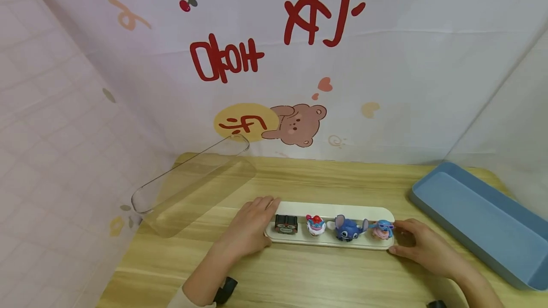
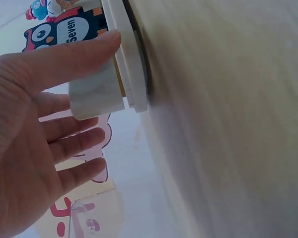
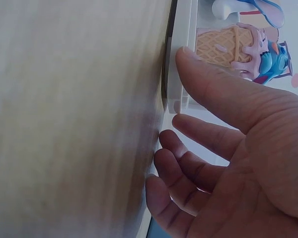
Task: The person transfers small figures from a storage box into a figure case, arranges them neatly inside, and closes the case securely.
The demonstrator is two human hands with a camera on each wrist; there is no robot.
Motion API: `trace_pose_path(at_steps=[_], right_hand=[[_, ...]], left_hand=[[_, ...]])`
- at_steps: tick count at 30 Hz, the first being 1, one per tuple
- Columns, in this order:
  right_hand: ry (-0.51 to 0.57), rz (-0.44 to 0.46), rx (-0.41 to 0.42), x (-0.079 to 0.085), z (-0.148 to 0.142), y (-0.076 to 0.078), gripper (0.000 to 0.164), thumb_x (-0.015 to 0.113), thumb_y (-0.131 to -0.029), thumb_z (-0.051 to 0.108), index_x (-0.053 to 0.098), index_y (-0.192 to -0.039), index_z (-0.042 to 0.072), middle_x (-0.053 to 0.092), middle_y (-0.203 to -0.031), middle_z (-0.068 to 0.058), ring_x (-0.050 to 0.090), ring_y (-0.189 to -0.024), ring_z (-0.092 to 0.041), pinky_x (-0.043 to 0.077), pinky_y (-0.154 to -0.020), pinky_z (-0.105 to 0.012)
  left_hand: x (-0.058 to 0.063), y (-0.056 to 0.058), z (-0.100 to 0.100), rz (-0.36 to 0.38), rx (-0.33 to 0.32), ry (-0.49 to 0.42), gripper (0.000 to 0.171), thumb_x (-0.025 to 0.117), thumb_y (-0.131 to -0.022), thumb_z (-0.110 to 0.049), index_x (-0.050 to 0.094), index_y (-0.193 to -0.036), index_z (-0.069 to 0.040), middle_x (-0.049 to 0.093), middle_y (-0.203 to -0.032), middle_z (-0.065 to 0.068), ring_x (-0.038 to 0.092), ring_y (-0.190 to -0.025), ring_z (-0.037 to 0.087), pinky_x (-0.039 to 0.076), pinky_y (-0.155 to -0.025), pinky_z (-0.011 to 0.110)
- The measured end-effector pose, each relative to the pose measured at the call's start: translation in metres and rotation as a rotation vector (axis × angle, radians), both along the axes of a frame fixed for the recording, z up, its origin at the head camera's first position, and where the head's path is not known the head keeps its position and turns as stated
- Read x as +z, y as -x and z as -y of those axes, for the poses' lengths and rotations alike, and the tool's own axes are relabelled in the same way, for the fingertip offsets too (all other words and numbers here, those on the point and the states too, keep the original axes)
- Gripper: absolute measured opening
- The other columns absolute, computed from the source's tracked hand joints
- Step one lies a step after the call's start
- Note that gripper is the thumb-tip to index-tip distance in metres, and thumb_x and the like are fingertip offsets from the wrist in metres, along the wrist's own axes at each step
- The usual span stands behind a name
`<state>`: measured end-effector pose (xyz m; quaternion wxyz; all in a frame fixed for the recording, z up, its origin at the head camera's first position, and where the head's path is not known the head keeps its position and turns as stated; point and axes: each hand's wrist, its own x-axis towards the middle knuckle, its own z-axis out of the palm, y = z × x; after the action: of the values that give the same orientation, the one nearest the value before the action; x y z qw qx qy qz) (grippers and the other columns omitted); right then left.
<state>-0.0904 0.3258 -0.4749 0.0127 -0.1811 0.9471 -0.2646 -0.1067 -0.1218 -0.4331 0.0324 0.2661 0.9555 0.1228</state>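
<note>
A long white display stand [image 1: 334, 208] with rounded ends lies on the table, holding a row of several small figures. From the left come a dark box-like figure [image 1: 286, 225] with an owl face, a white figure with a red top [image 1: 316, 226], a blue big-eared figure [image 1: 347, 229] and a blue creature on a pink ice cream cone [image 1: 382, 230]. My left hand [image 1: 252, 226] grips the left end, thumb at the front edge and fingers behind. At the right end my right hand [image 1: 424, 246] holds the stand, its thumb [image 3: 208, 74] on the front edge.
A long transparent cover [image 1: 199, 182] stands slantwise at the back left. On the right lies a blue tray [image 1: 475, 222] with raised sides. A white printed cloth [image 1: 385, 70] hangs behind the wooden table [image 1: 325, 279] and along its sides.
</note>
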Motion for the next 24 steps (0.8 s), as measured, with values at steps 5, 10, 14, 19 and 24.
trace_pose_path(at_steps=[5,10,14,19,24], right_hand=[[0.006,0.005,0.003,0.002,0.002,0.001,0.060,0.092,-0.080,0.033,0.070,-0.122,-0.004,0.069,-0.112,-0.002,0.063,-0.099,-0.013,0.057,-0.082,-0.035],[0.006,0.002,0.008,0.001,0.001,0.000,0.060,0.092,-0.080,0.033,0.071,-0.122,-0.004,0.069,-0.111,-0.003,0.064,-0.099,-0.016,0.057,-0.081,-0.035],[-0.003,-0.005,0.002,0.000,0.001,0.001,0.060,0.092,-0.080,0.034,0.071,-0.122,-0.003,0.070,-0.111,-0.001,0.064,-0.099,-0.014,0.057,-0.082,-0.036],[0.001,-0.003,0.003,-0.001,0.001,0.001,0.059,0.092,-0.081,0.034,0.071,-0.122,-0.003,0.069,-0.111,-0.001,0.062,-0.099,-0.013,0.057,-0.082,-0.036],[0.005,0.017,-0.004,0.000,0.001,0.001,0.059,0.091,-0.081,0.034,0.071,-0.122,-0.002,0.068,-0.110,0.000,0.062,-0.098,-0.013,0.056,-0.081,-0.035]], left_hand=[[0.006,-0.003,0.006,0.012,0.010,-0.035,0.102,0.096,-0.074,-0.019,0.041,-0.159,-0.006,0.047,-0.157,0.014,0.043,-0.145,0.032,0.037,-0.118,0.054],[0.018,-0.005,0.012,-0.028,0.013,-0.051,0.102,0.095,-0.073,-0.023,0.043,-0.159,-0.009,0.046,-0.158,0.013,0.042,-0.146,0.032,0.031,-0.123,0.053],[0.029,-0.004,0.017,-0.125,0.019,-0.023,0.097,0.092,-0.076,-0.029,0.044,-0.159,-0.010,0.048,-0.157,0.013,0.042,-0.145,0.033,0.024,-0.125,0.055],[0.039,0.000,0.027,-0.249,0.053,-0.010,0.089,0.087,-0.082,-0.039,0.048,-0.156,-0.009,0.048,-0.155,0.017,0.042,-0.145,0.038,0.024,-0.124,0.059],[0.045,0.006,0.042,-0.380,0.102,-0.044,0.092,0.086,-0.082,-0.047,0.048,-0.155,-0.006,0.046,-0.156,0.020,0.042,-0.144,0.042,0.023,-0.123,0.064]])
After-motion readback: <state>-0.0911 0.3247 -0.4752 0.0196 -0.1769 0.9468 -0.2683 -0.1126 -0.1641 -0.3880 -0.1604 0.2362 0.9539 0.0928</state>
